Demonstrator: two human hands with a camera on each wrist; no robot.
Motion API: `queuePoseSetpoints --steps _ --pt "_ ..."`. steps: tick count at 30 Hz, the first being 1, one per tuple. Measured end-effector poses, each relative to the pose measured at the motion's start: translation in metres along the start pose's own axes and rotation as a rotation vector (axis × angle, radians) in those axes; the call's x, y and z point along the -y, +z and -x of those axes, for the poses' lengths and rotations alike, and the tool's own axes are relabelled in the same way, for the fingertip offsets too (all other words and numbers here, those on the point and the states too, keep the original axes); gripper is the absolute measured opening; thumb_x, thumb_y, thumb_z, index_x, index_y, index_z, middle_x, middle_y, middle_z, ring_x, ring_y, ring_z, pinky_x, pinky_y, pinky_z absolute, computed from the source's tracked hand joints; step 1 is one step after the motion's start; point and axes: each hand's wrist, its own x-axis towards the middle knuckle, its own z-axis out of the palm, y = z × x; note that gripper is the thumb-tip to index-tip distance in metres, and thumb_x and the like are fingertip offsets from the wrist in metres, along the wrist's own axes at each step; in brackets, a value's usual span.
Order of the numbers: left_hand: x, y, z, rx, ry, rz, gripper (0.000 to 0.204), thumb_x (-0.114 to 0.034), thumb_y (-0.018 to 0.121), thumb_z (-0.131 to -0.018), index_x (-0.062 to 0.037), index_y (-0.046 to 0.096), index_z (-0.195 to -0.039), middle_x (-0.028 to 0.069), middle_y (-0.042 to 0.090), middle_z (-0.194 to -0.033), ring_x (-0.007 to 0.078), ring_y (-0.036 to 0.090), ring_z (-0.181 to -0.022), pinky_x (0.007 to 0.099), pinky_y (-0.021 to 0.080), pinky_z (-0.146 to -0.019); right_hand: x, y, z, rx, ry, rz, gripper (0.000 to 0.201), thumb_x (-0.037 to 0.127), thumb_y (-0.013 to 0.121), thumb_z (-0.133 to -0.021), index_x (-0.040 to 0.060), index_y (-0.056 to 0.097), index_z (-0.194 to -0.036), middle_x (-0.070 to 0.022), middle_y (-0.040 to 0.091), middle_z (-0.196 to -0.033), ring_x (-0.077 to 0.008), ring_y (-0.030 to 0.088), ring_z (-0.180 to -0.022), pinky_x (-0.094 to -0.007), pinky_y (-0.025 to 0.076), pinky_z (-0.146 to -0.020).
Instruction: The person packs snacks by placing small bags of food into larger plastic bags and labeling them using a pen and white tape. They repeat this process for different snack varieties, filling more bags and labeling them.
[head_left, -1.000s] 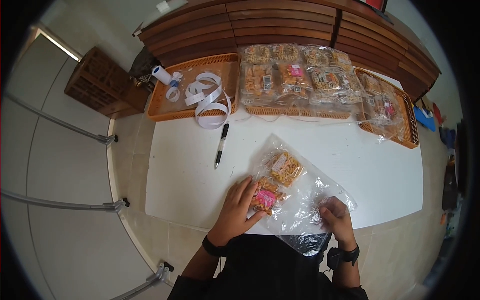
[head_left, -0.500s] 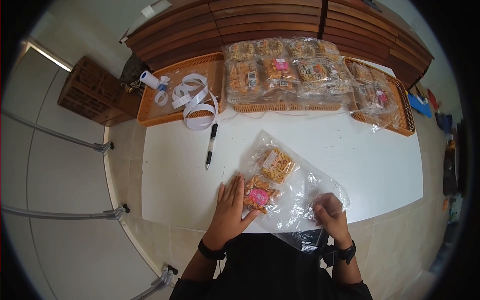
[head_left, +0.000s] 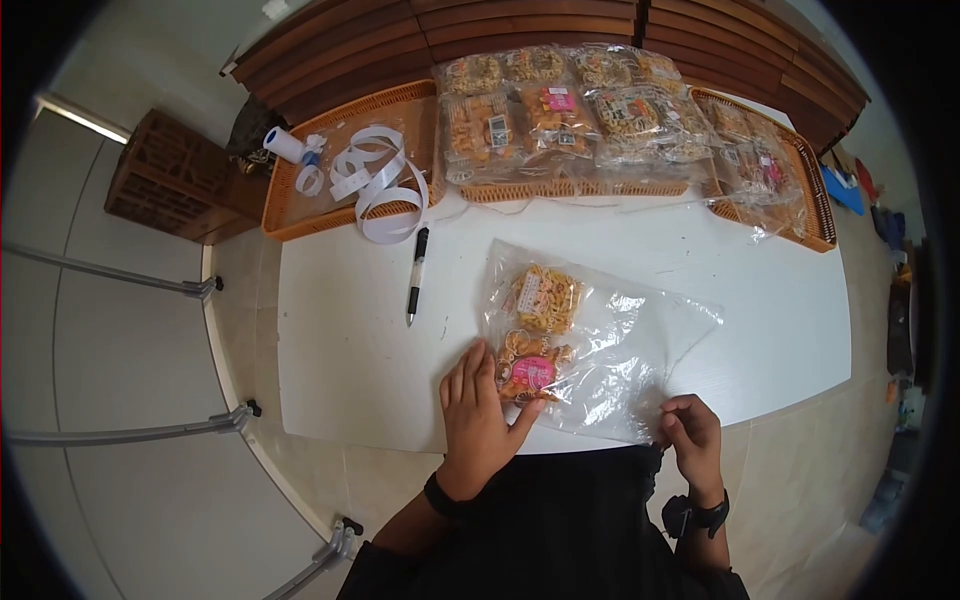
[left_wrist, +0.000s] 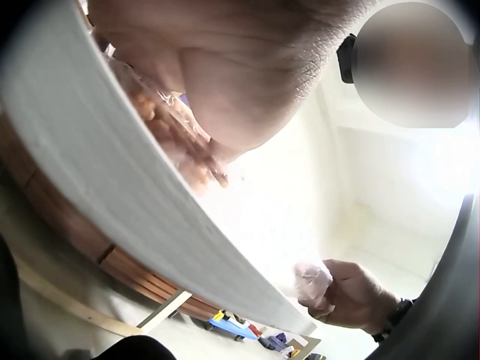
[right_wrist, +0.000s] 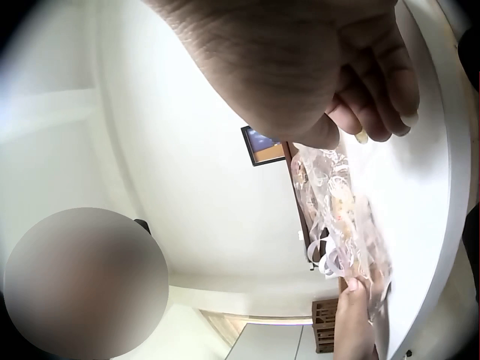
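Note:
A clear plastic bag [head_left: 610,350] lies flat on the white table. Inside its left part are two snack packets, one with a white label [head_left: 550,302] above one with a pink label [head_left: 530,374]. My left hand [head_left: 478,428] rests along the bag's left edge, fingers extended, thumb by the lower packet. At the bag's lower right corner my right hand [head_left: 697,445] pinches the film, fingers curled; the left wrist view also shows this hand [left_wrist: 358,296] with crumpled film. In the right wrist view, film lies beyond the right hand [right_wrist: 277,67].
Behind the bag stand a basket with a ribbon roll [head_left: 385,165] and tape, several bagged snack packs [head_left: 560,115] over a middle basket, and a right basket [head_left: 822,220] with more packs. A pen [head_left: 416,275] lies left of the bag.
The bag's right side has spread out flatter, its lower edge drawn up from below the table edge. My right hand has moved to the bag's lower right corner; the left stays beside the packets.

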Motion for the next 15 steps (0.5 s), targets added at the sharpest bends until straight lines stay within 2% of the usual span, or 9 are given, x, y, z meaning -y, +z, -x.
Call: queuePoseSetpoints --steps 2,5,11,15 --pt "0.001 -0.005 -0.004 0.004 0.034 0.004 0.075 -0.038 0.074 -0.085 0.0079 0.043 -0.135 0.0268 0.046 -0.140 0.0417 0.046 -0.127 0.0520 0.030 -0.109 0.008 0.005 -0.004 0.042 0.000 0.005 0.017 0.007 0.064 -0.096 0.0000 0.060 -0.110 0.0008 0.060 -0.075 -0.0069 0.057 -0.069 -0.0216 0.047 -0.062" --pt "0.018 -0.008 -0.006 0.023 0.108 0.008 0.071 -0.037 0.073 -0.086 0.0069 0.045 -0.133 0.0246 0.048 -0.137 0.0407 0.046 -0.125 0.0510 0.030 -0.107 0.007 0.002 -0.009 0.067 -0.068 0.191 0.023 0.007 0.066 -0.094 -0.0003 0.059 -0.116 0.0007 0.060 -0.080 -0.0075 0.057 -0.072 -0.0227 0.047 -0.067" --pt "0.024 -0.003 -0.006 -0.001 0.112 0.000 0.071 -0.040 0.071 -0.087 0.0065 0.045 -0.134 0.0235 0.049 -0.133 0.0404 0.045 -0.121 0.0520 0.031 -0.104 0.010 0.003 -0.006 -0.008 -0.103 -0.182 0.045 0.008 0.068 -0.091 0.0041 0.048 -0.131 -0.0069 0.058 -0.115 -0.0148 0.058 -0.098 -0.0282 0.049 -0.086" --pt "0.019 -0.002 -0.005 -0.006 0.096 -0.011 0.072 -0.041 0.070 -0.087 0.0063 0.044 -0.134 0.0233 0.048 -0.125 0.0403 0.044 -0.115 0.0530 0.032 -0.103 0.005 -0.001 0.006 -0.015 -0.042 -0.251 0.049 0.010 0.068 -0.090 0.0050 0.045 -0.133 -0.0084 0.058 -0.120 -0.0155 0.057 -0.099 -0.0290 0.048 -0.089"
